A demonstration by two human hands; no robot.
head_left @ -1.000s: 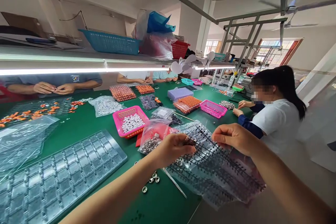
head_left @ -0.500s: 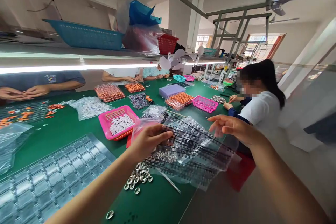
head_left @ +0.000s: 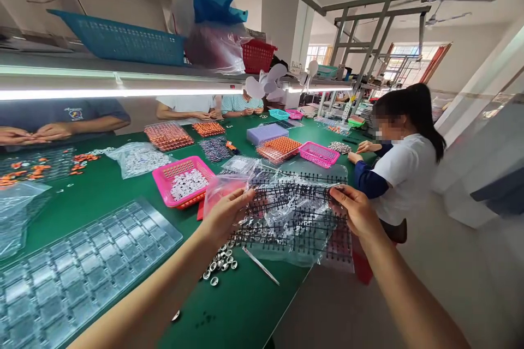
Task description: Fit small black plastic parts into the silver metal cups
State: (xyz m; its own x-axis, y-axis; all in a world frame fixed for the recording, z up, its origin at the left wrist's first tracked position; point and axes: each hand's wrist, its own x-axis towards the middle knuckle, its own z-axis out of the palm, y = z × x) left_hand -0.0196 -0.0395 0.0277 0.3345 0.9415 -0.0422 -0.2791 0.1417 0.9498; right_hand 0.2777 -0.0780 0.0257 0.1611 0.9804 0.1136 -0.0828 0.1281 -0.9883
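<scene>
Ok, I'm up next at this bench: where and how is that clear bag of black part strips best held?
Probably by its two opposite side edges, as now: left hand pinching the left edge, right hand the right. The clear bag of black strips is wide, thin and limp, hanging past the green table edge, so one grip would likely let it sag.
</scene>
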